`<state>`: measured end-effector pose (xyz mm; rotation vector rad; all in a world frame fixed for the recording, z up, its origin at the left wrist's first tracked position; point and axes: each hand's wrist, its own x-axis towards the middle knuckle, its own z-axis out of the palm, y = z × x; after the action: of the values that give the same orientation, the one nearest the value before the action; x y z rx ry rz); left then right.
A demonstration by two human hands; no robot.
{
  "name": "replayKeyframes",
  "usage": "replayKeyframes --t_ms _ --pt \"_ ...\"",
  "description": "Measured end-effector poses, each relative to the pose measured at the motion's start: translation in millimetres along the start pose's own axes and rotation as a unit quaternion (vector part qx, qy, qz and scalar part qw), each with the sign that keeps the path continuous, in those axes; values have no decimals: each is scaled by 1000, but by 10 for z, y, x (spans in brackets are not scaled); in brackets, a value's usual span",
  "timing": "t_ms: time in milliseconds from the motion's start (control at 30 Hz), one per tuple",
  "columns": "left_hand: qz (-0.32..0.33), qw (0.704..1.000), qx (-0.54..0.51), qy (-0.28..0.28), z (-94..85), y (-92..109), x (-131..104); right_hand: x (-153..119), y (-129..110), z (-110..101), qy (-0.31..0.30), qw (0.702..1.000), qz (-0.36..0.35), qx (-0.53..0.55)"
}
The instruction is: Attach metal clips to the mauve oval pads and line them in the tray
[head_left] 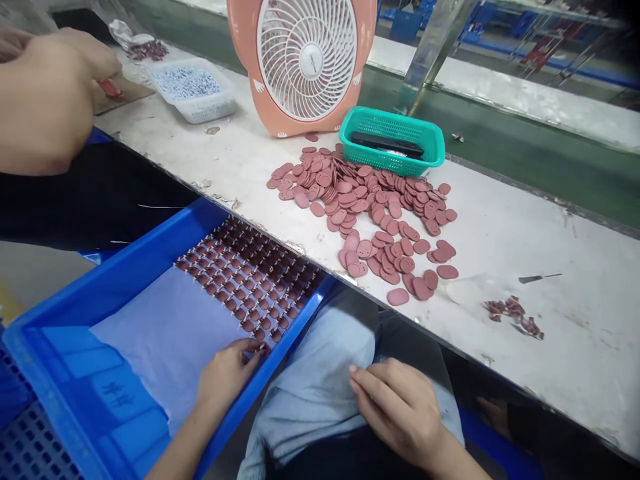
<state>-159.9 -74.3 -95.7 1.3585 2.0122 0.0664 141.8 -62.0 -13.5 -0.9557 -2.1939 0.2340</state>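
My left hand (227, 373) is over the near right corner of a blue tray (295, 333), its thumb and forefinger pinched on a small dark red piece (263, 348) at the end of the rows. Rows of similar oval pieces (250, 280) with light tips lie on a pale sheet (175, 333) inside the tray. Above my lap is my right hand (400, 410), its fingers curled together; whether anything is between the fingertips cannot be made out. A heap of flat reddish ovals (350, 193) covers the middle of the white table (500, 220).
An orange fan (307, 60) and a green basket (393, 137) with dark items stand behind the heap. A white container (193, 90) is further left, near another person's hands (55, 100). A thin pointed tool (540, 277) and dark red scraps (515, 317) lie on the right.
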Motion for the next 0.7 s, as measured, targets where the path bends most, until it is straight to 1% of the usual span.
replayKeyframes --t_ms 200,267,333,367,400,433,467,500,533,567,600,633,667,700 --pt "17 999 31 -5 55 8 108 0 4 -5 17 1000 8 -13" --pt "19 999 34 -3 41 20 106 -22 24 -43 18 1000 15 -14" --pt "18 999 38 6 -1 51 68 -70 87 -130 32 999 21 -23" --pt "16 999 41 16 -30 84 37 -105 140 -192 51 998 28 -39" --pt "11 998 46 31 -58 137 -1 -145 208 -263 86 993 45 -67" --pt "18 997 45 56 -84 214 -42 -186 290 -341 137 983 71 -105" --pt "46 994 38 94 -103 321 -81 -225 380 -420 200 963 108 -143" --pt "96 985 23 144 -114 462 -116 -257 475 -497 264 936 153 -172" --pt "184 961 -2 205 -116 633 -141 -275 569 -566 314 909 203 -185" --pt "288 920 -30 263 -111 832 -152 -279 657 -625 339 888 251 -183" --pt "381 873 -47 300 -99 1047 -148 -265 734 -670 335 879 294 -172" --pt "457 833 -53 308 -85 1266 -127 -235 798 -701 304 880 329 -159" --pt "502 816 -56 282 -71 1475 -92 -191 847 -718 259 886 355 -149" --pt "527 816 -63 230 -59 1660 -48 -137 883 -725 215 893 369 -144"
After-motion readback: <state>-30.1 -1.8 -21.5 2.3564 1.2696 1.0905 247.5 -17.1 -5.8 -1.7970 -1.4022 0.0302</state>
